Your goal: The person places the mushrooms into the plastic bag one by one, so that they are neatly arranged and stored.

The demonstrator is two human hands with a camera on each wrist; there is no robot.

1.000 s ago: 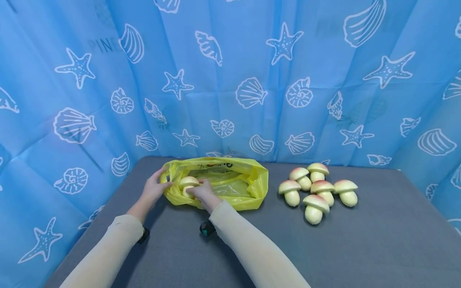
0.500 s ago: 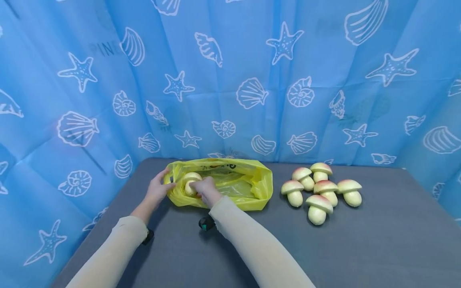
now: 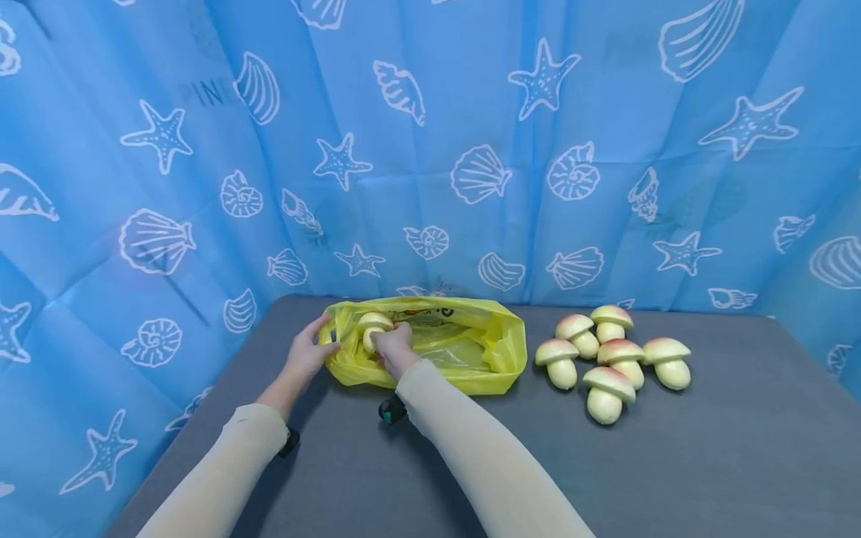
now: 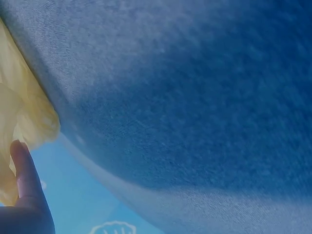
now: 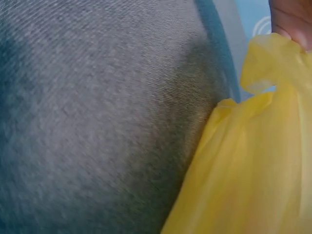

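A yellow plastic bag [image 3: 501, 382] lies with its mouth spread wide on the grey table. My left hand [image 3: 308, 355] grips the bag's left rim, thumb on the near side. In the left wrist view a finger [image 4: 28, 175] shows against the yellow plastic. My right hand [image 3: 395, 350] reaches over the front rim and holds a toy mushroom [image 3: 374, 323] inside the bag's left end; its fingertips are partly hidden. The mushroom stands cap up, pale with a rounded stem. Bag plastic [image 5: 253, 161] fills the right side of the right wrist view.
Several more toy mushrooms [image 3: 608, 381] with reddish-tinged caps stand in a cluster right of the bag. A blue curtain [image 3: 430, 149] with white shells and starfish hangs behind the table [image 3: 673, 463]. Dark wrist cameras [image 3: 392, 409] sit under the sleeves.
The whole scene has shifted a little to the right in the head view. My right hand has moved the mushroom slightly farther back inside the bag. My left hand keeps its place on the rim.
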